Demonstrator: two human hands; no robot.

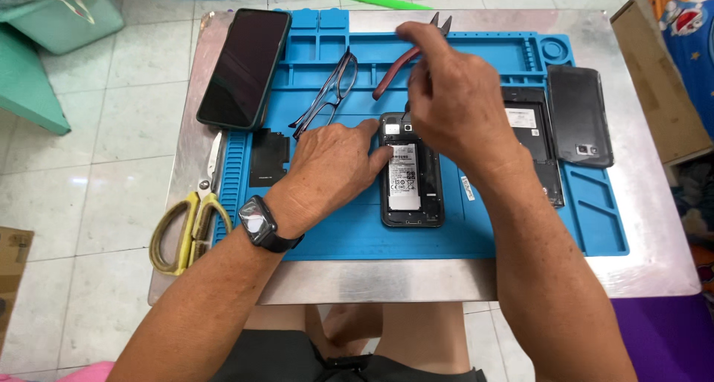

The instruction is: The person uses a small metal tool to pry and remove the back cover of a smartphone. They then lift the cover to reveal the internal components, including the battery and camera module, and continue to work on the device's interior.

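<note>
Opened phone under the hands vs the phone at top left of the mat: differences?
The opened phone lies back-up with its cover off and battery showing; the top-left phone lies screen-up, dark and whole. The opened phone is upright on the blue mat; the top-left phone is tilted, overhanging the mat's edge. The left hand touches only the opened one. Both are dark slabs.

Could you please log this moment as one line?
left hand steadies opened phone | right hand over its top | blue mat | pliers beside

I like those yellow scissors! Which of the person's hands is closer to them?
Left. The left hand rests beside the opened phone, on the side towards the yellow scissors. The right hand is farther away, above the phone's top end.
</note>
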